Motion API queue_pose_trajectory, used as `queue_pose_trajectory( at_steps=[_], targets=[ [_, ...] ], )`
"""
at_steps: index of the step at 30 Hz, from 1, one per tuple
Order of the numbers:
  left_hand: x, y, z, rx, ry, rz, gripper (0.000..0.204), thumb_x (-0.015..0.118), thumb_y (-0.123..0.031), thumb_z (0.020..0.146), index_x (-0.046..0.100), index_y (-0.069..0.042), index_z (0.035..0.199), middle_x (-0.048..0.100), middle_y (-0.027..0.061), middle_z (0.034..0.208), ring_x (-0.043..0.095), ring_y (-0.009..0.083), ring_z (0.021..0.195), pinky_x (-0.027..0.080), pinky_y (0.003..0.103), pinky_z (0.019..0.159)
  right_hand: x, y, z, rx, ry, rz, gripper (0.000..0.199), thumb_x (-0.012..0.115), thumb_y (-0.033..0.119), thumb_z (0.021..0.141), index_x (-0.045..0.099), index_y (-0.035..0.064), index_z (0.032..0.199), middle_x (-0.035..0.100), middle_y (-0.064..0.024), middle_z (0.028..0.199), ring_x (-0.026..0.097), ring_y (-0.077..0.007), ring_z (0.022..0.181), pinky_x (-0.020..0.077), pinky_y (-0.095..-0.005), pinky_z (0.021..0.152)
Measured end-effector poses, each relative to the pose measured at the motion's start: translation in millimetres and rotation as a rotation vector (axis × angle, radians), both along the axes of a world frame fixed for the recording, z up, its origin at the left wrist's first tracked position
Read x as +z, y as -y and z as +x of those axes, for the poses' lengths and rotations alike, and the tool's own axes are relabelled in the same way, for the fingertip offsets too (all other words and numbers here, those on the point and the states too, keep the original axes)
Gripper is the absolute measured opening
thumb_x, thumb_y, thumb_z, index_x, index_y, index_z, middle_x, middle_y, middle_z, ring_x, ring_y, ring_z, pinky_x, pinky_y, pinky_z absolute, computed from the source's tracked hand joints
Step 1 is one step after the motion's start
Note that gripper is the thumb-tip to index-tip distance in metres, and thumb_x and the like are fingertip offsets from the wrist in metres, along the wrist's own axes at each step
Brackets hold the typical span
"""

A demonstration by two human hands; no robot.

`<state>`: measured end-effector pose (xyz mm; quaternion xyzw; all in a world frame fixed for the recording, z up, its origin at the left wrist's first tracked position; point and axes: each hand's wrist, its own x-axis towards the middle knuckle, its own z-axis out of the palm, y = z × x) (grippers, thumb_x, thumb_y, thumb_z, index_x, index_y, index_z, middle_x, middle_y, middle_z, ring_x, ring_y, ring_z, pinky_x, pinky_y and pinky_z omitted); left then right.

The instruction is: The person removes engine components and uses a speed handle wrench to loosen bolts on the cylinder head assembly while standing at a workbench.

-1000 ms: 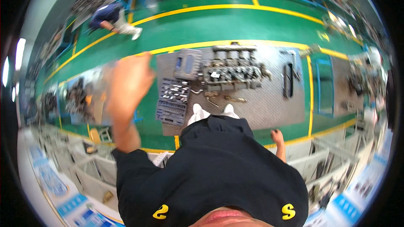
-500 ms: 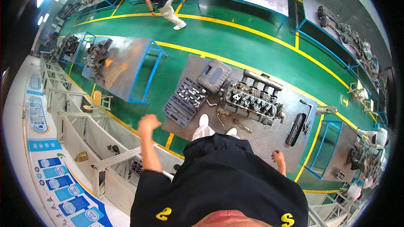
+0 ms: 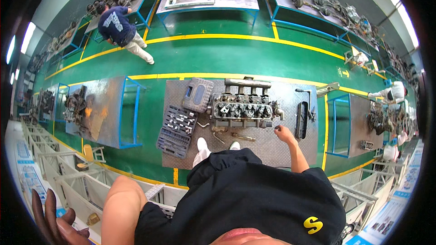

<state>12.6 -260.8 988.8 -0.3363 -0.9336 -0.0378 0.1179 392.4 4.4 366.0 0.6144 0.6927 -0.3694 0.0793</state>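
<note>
The engine (image 3: 243, 111) stands a little right of the frame's centre, on a grey tread plate (image 3: 276, 152), its row of valve gear facing up and a pipe manifold (image 3: 247, 82) along its upper side. The right hand (image 3: 285, 134) reaches in from below to just beneath the engine's right end, near the outlet pipe there; its fingers are curled in, and whether they pinch anything cannot be told. The left hand (image 3: 61, 222) is up close to the camera at the lower left edge, well apart from the engine, its fingers raised and parted, with nothing visible in them. Just left of the engine lies a closed case (image 3: 198, 94), and below it an open case (image 3: 174, 143) with silver sockets (image 3: 180, 121) in its upper half. A bent rod (image 3: 219, 138) and a long metal part (image 3: 244, 137) lie on the plate under the engine's lower edge. To the right of the right hand is a long black pan (image 3: 301, 120), with an angled bar (image 3: 303, 90) above it. The person's white shoes (image 3: 202, 144) show at bottom centre of the plate. In the upper left a co-worker (image 3: 117, 27) in a dark shirt stands by a parts table, facing away; another person (image 3: 397, 91) is at the far right.
</note>
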Motion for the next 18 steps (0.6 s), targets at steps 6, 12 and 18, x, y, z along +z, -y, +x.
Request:
queue_pose_trajectory(
  at_steps=[6, 12, 18],
  targets=[
    [-10, -25, 3, -0.106, -0.072, 0.152, 0.043, 0.056, -0.01, 0.096, 0.046, 0.008, 0.133, 0.06, 0.0256, 0.117, 0.067, 0.031, 0.096, 0.057, 0.037, 0.076, -46, 53, 69, -0.103, 0.015, -0.095, 0.038, 0.062, 0.031, 0.086, 0.07, 0.0024, 0.109, 0.069, -0.0243, 0.106, 0.063, -0.042, 0.106, 0.0499, -0.0453, 0.093],
    [-20, -32, -14, -0.378, -0.24, 0.297, 0.038, 0.06, -0.006, 0.093, 0.057, 0.015, 0.124, 0.068, 0.0319, 0.101, 0.073, 0.0328, 0.087, 0.062, 0.036, 0.066, -68, 124, 124, -0.434, 0.091, -0.401, 0.031, 0.06, 0.03, 0.087, 0.07, 0.001, 0.094, 0.071, -0.0091, 0.079, 0.067, -0.0199, 0.067, 0.0551, -0.0366, 0.059],
    [-20, -42, -11, -0.381, -0.217, 0.194, 0.033, 0.066, -0.012, 0.092, 0.064, 0.011, 0.116, 0.072, 0.0239, 0.092, 0.072, 0.0266, 0.076, 0.059, 0.033, 0.057, -69, 150, 120, -0.519, 0.034, -0.381, 0.031, 0.059, 0.027, 0.087, 0.07, 0.0003, 0.098, 0.071, -0.0087, 0.078, 0.067, -0.0209, 0.068, 0.0538, -0.0353, 0.061]
  ],
)
